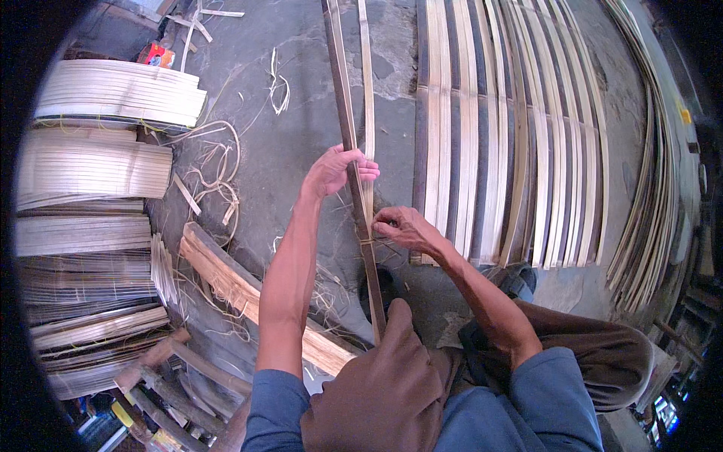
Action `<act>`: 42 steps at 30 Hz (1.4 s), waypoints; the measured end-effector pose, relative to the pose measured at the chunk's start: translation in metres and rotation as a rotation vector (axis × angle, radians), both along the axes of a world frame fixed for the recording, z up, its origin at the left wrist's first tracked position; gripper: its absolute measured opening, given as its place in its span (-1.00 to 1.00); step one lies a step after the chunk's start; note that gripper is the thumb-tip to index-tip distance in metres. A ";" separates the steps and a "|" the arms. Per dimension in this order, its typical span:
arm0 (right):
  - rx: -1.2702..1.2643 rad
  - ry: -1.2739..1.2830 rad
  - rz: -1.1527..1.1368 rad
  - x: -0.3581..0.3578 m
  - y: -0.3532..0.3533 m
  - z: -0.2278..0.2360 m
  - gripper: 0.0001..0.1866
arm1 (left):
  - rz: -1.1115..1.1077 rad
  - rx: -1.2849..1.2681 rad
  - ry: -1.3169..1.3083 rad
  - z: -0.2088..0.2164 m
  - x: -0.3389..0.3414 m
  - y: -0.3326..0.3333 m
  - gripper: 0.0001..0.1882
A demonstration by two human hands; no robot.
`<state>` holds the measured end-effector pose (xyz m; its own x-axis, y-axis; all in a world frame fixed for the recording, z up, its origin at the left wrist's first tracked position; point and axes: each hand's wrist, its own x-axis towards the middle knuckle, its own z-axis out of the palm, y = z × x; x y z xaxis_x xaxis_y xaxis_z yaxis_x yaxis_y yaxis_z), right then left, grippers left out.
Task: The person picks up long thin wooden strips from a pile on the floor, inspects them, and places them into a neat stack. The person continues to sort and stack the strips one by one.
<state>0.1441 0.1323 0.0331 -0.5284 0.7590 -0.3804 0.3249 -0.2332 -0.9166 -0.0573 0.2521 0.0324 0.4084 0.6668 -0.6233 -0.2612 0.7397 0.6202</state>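
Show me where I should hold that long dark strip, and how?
Probably pinch the dark strip just above the left hand, coming from the left. It is long and narrow, that stretch is uncovered, and its left edge is free, while a pale strip runs along its right.

The long strip at twelve o'clock is wood-like, its dark face smooth. Slats at two o'clock are pale, matt wood; the beam at eight, rough and fibrous. The floor looks like matt, scuffed concrete. Trousers and shirt at six are matt cloth. The packet at ten, small in view, may be glossy plastic.
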 end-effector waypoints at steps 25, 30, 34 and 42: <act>-0.458 0.342 0.129 0.003 0.024 -0.014 -0.79 | -0.068 0.002 0.020 0.003 0.007 0.003 -0.79; -0.521 0.476 0.137 0.013 0.013 -0.004 -0.76 | -0.017 0.013 0.004 -0.003 -0.002 0.001 -0.67; -0.350 0.325 0.141 0.015 0.017 -0.002 -0.70 | -0.035 0.005 0.036 0.000 0.002 0.003 -0.65; 0.150 0.101 0.250 -0.004 0.016 0.007 -0.63 | -0.309 0.246 0.576 -0.007 0.004 0.005 -0.57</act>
<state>0.1404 0.1488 0.0401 -0.7352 0.6443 -0.2104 0.2610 -0.0174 -0.9652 -0.0537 0.2567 0.0258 0.2519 0.7226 -0.6437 0.3594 0.5477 0.7555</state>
